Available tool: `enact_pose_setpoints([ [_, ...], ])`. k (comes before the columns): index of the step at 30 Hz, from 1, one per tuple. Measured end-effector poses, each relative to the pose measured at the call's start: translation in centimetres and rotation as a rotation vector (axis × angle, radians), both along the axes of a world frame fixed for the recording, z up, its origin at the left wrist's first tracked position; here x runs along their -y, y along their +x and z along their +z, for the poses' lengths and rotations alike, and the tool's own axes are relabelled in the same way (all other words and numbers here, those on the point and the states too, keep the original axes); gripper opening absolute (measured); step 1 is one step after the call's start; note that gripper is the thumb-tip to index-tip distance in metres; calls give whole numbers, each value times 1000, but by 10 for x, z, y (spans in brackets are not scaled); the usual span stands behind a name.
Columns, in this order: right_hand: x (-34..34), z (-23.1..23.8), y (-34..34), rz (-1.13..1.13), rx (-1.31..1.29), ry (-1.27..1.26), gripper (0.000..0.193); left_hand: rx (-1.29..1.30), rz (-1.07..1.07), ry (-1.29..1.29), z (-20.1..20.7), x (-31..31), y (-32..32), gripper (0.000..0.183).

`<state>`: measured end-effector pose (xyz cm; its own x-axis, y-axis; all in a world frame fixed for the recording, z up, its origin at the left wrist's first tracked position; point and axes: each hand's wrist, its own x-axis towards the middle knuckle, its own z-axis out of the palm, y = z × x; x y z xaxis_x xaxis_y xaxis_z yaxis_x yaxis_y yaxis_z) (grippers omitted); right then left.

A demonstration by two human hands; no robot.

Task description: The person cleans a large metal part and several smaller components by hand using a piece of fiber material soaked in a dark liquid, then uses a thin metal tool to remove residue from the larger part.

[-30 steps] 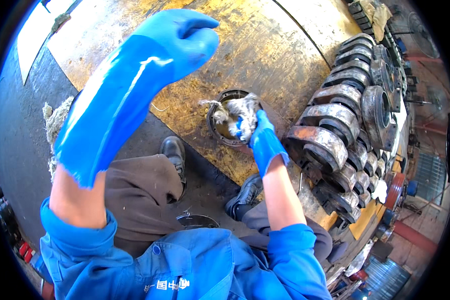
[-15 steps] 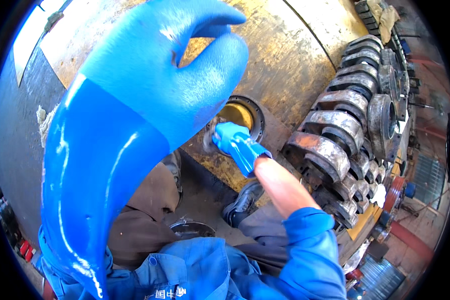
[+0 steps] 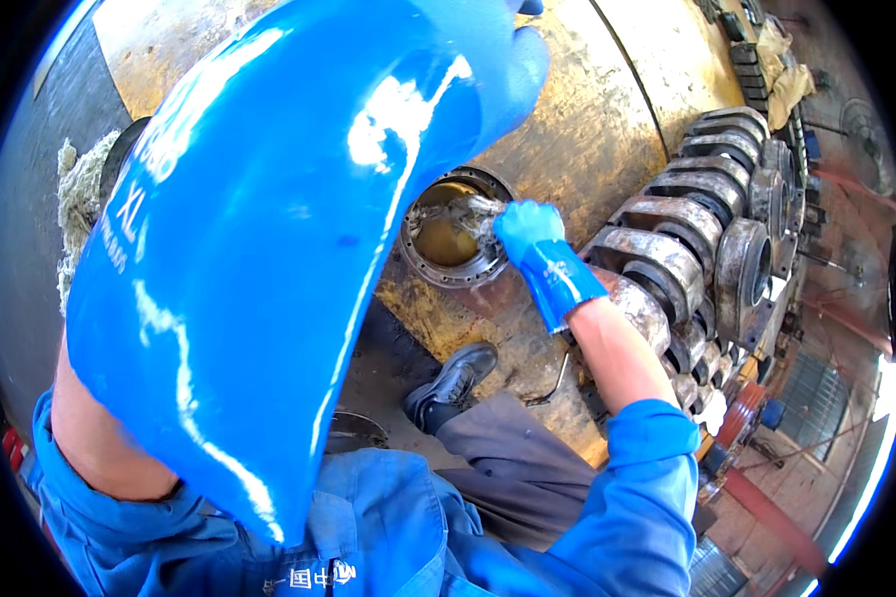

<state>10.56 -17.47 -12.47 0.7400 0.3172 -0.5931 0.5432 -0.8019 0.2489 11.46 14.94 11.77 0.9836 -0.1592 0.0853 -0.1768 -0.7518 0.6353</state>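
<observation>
Close to the camera, my left hand (image 3: 488, 75) is raised in a long blue rubber glove whose cuff covers much of the left side. Its fingertips run out past the top edge, so what they do is mostly hidden. My right hand (image 3: 530, 227), in a blue glove too, is closed around a pale, stringy rag (image 3: 480, 211). The rag lies against the right side of a round metal flange (image 3: 448, 275) with bolt holes along its rim. Inside that ring is a yellowish surface. The flange sits on a worn, oily yellow metal surface (image 3: 577, 109).
Heavy crankshaft-like metal parts (image 3: 672, 244) lie stacked at the right. A tangled bundle of whitish rag (image 3: 85, 199) is at the far left. My shoe (image 3: 453, 383) stands below the flange, beside a dark round container (image 3: 356, 430).
My right hand has moved up and right along the flange, bringing the rag into sight. My left glove has come closer to the camera, its fingers passing beyond the top edge.
</observation>
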Motion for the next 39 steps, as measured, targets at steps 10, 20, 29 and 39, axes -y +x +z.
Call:
enact_pose_setpoints([
  [10, -3, 35, -41, -221, -305, 3, 23, -31, 40, 40, 1, -4, 0, 38],
  [20, -54, -70, -3, 539, 74, -406, 32, -55, 54, 53, -2, -4, 0, 39],
  [29, -59, -75, -34, -494, -67, 188, 20, -66, 80, 85, -8, -2, 11, 40],
  [39, -61, -36, -33, -949, -640, 741, 23, -145, 40, 97, -11, -15, 11, 44],
])
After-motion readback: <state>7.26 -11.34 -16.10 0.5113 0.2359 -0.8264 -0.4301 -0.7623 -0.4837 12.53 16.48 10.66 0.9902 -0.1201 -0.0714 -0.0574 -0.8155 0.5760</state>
